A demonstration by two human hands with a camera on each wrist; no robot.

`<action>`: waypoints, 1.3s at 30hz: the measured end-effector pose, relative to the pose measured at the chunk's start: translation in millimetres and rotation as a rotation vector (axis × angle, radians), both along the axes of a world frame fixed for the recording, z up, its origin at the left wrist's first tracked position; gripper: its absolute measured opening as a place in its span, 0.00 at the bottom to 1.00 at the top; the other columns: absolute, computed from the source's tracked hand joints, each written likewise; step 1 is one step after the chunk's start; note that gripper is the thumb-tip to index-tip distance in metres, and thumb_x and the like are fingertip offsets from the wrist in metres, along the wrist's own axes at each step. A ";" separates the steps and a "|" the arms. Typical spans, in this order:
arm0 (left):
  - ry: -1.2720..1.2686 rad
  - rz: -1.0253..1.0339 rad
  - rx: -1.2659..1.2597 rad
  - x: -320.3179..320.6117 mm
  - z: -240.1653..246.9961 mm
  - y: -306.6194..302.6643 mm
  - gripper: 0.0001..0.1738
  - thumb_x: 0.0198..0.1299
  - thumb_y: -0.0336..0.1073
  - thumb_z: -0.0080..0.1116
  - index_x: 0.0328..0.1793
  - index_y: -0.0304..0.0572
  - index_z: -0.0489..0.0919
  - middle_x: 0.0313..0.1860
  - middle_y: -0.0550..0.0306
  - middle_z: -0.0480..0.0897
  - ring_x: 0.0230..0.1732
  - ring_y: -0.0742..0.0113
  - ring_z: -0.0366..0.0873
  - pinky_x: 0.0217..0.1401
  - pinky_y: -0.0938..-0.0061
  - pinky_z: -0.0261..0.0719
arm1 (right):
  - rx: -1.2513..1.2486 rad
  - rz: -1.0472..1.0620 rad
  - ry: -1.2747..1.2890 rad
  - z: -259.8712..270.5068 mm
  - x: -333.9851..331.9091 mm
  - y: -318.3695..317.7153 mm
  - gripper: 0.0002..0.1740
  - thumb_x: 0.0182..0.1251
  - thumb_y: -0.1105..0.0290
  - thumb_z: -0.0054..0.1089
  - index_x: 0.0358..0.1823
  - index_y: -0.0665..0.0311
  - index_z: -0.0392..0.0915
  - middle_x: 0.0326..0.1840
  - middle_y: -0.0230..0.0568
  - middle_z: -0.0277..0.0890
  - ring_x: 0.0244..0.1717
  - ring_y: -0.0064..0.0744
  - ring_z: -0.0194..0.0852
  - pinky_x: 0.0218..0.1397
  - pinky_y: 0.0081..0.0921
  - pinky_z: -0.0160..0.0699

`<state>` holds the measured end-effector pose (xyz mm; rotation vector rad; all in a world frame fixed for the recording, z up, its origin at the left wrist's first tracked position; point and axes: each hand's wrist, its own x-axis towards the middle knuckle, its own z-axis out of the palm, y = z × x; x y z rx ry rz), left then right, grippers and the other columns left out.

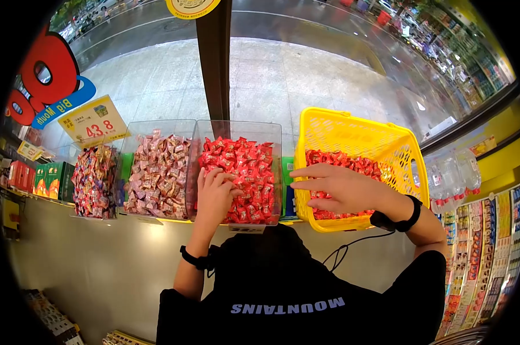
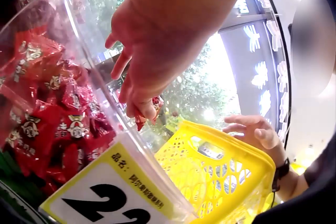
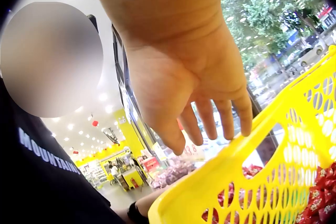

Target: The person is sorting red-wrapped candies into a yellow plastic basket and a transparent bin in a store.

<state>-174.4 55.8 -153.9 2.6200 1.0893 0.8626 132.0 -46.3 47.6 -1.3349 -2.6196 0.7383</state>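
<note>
A clear bin (image 1: 278, 172) holds a heap of red-wrapped candies (image 1: 251, 167). At its left side in the head view is my left hand (image 1: 214, 195), fingers bent downward. The left wrist view shows this left hand (image 2: 157, 50) pinching a red-wrapped candy (image 2: 140, 121) between thumb and fingers. To the right stands a yellow basket (image 1: 363, 119) with more red candies (image 1: 343, 163) on its bottom. My right hand (image 1: 346, 188) hovers over its left side, fingers spread and straight; the right wrist view shows the palm (image 3: 184, 77) with nothing in it, near the rim (image 3: 210, 169).
Left of the red bin stand a bin of pink-wrapped candies (image 1: 158, 172) and one of mixed dark candies (image 1: 94, 181). A price sign (image 1: 96, 122) rises behind them. Window glass with a dark post (image 1: 214, 69) lies beyond. Bottles (image 1: 452, 175) and stocked shelves (image 1: 478, 247) are at right.
</note>
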 end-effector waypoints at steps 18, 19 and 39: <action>-0.071 0.058 -0.148 36.5 -8.9 9.1 0.28 0.69 0.55 0.69 0.68 0.46 0.86 0.70 0.46 0.81 0.72 0.43 0.76 0.79 0.47 0.68 | -0.410 -0.253 -0.520 -80.0 135.6 51.0 0.27 0.69 0.55 0.70 0.66 0.58 0.84 0.60 0.55 0.85 0.66 0.57 0.81 0.69 0.52 0.81; 0.061 0.011 -0.236 31.6 -16.6 7.0 0.40 0.69 0.62 0.66 0.82 0.53 0.75 0.81 0.43 0.73 0.83 0.39 0.66 0.84 0.38 0.59 | -0.408 -0.224 -0.554 -84.1 132.1 50.0 0.28 0.68 0.55 0.71 0.68 0.57 0.83 0.61 0.55 0.85 0.67 0.57 0.81 0.69 0.53 0.81; 0.483 -0.014 -0.300 52.2 -39.9 12.0 0.60 0.59 0.70 0.70 0.93 0.70 0.53 0.94 0.42 0.47 0.88 0.15 0.45 0.84 0.16 0.41 | 0.146 -0.134 -0.766 -206.8 136.4 41.8 0.12 0.61 0.63 0.69 0.43 0.57 0.91 0.60 0.45 0.79 0.64 0.53 0.78 0.66 0.51 0.80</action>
